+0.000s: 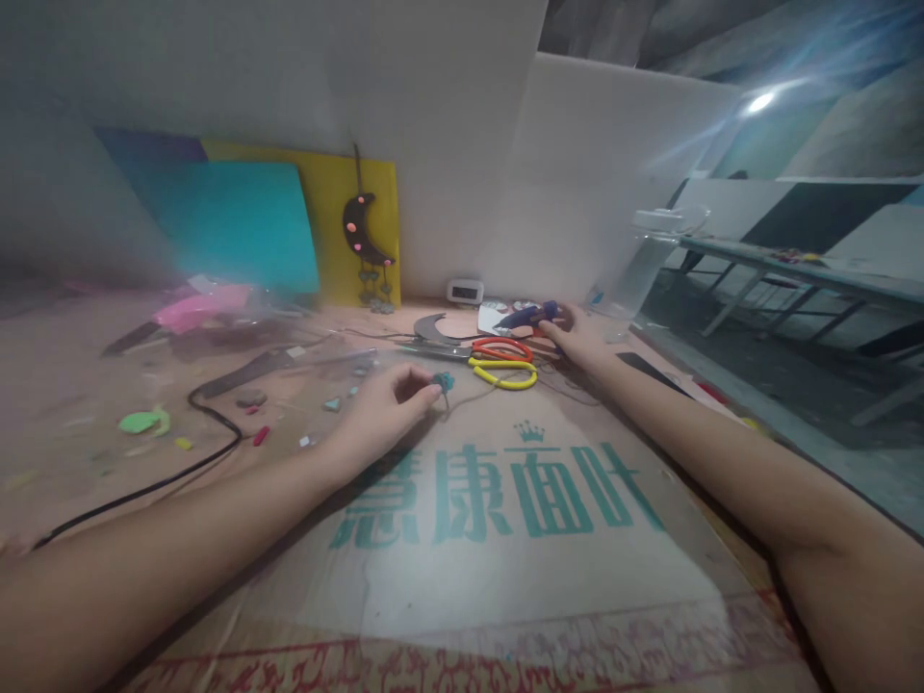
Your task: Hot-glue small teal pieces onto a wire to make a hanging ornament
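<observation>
My left hand (394,414) is closed, thumb and fingertips pinching a small teal-grey piece (443,382) from which a thin cord trails. At the back of the cardboard, my right hand (574,335) is closed around the near end of a dark blue glue gun (528,316), its nozzle toward the left. Scissors (503,373) with one red and one yellow handle loop lie between the hands, blades to the left. Behind them rests a grey crescent (433,328). A dark crescent ornament (361,231) with pink dots and small hanging pieces leans upright at the back.
Printed cardboard (462,587) covers the near table. Scraps and a black cable (217,452) lie on the left, near a bright green piece (141,422). A small white digital clock (465,291) stands by the wall. A clear plastic container (642,260) is at right.
</observation>
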